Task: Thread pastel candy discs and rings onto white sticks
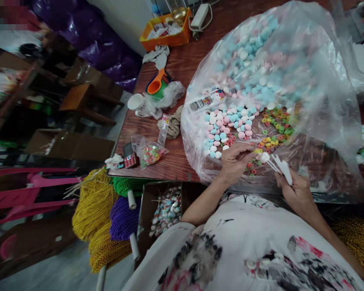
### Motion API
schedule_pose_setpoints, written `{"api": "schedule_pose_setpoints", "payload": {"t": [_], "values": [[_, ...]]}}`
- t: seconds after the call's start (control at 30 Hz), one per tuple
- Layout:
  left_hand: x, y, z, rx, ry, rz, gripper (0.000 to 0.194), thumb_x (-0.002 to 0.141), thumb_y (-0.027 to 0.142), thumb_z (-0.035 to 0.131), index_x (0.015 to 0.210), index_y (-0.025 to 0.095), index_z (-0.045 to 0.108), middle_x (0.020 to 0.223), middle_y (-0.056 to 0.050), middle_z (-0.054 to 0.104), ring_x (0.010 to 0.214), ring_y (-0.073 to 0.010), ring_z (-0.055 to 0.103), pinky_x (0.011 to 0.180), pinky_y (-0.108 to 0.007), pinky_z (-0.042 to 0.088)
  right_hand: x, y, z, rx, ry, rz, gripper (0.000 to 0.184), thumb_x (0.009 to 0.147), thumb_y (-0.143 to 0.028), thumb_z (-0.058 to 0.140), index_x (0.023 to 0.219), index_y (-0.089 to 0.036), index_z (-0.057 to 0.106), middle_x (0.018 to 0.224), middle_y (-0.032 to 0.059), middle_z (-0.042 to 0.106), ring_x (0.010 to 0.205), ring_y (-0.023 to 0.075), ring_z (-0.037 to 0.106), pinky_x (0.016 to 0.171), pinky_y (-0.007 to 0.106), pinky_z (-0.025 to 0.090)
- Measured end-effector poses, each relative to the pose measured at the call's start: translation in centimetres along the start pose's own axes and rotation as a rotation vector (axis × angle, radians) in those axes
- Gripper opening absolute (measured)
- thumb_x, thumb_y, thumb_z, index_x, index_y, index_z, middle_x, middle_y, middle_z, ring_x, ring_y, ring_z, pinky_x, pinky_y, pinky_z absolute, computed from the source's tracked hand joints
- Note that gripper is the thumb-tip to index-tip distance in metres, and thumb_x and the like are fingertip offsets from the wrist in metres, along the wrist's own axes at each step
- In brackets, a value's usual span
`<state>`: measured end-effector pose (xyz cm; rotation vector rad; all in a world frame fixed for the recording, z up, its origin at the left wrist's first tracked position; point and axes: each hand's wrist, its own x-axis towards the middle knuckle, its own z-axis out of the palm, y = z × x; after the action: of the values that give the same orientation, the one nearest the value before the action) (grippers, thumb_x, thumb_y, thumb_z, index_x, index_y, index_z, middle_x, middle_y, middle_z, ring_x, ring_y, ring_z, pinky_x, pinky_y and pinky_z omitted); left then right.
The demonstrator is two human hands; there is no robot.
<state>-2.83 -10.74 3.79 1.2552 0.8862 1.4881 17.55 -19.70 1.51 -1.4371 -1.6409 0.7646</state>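
A big clear plastic bag (330, 101) lies open on the brown wooden table (182, 60), holding pink, blue and white round candies (227, 123) and small coloured rings (276, 127). My left hand (235, 161) reaches into the bag's mouth, its fingers pinched on a white candy (263, 157) at the tip of a white stick. My right hand (294, 190) is closed around a bundle of white sticks (280, 165), close beside the left hand.
A small bag of coloured rings (150, 153), a white cup (135, 102), an orange scoop (156, 84) and an orange tray (166, 32) sit on the table's left part. Yellow, green and purple cord bundles (109, 218) and a box of finished candy sticks (166, 210) lie below the table edge.
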Motion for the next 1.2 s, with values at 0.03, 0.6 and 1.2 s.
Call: {"api": "schedule_pose_setpoints", "payload": {"t": [0.03,0.6,1.2], "values": [[0.1,0.1,0.0,-0.045,-0.003,-0.058,0.026,0.066,0.026,0.094,0.088,0.022,0.079,0.084,0.001,0.076,0.082,-0.0111,0.071,0.078,-0.024,0.058,0.0,0.1,-0.1,0.001,-0.013,-0.035,0.021,0.095,-0.022,0.057,0.074,-0.021,0.06,0.058,-0.0046,0.052,0.05,0.0106,0.047,0.053,0.024,0.039],[0.0,1.1,0.0,-0.435,-0.051,-0.729,0.04,0.049,0.034,0.1,0.076,0.015,0.078,0.076,-0.001,0.074,0.067,-0.0101,0.067,0.067,-0.023,0.055,-0.1,-0.2,0.5,0.054,0.013,-0.101,0.023,0.092,-0.012,0.058,0.072,-0.022,0.055,0.059,-0.0061,0.052,0.05,0.0093,0.049,0.052,0.022,0.039],[-0.7,0.9,0.7,-0.469,-0.171,-0.861,0.043,0.047,0.04,0.099,0.075,0.014,0.079,0.093,-0.008,0.078,0.076,-0.0153,0.07,0.066,-0.025,0.053,-1.2,0.5,-1.4,-0.26,0.064,-0.356,0.04,0.075,-0.002,0.052,0.107,-0.021,0.066,0.079,-0.0003,0.072,0.057,0.0139,0.064,0.058,0.024,0.047]]}}
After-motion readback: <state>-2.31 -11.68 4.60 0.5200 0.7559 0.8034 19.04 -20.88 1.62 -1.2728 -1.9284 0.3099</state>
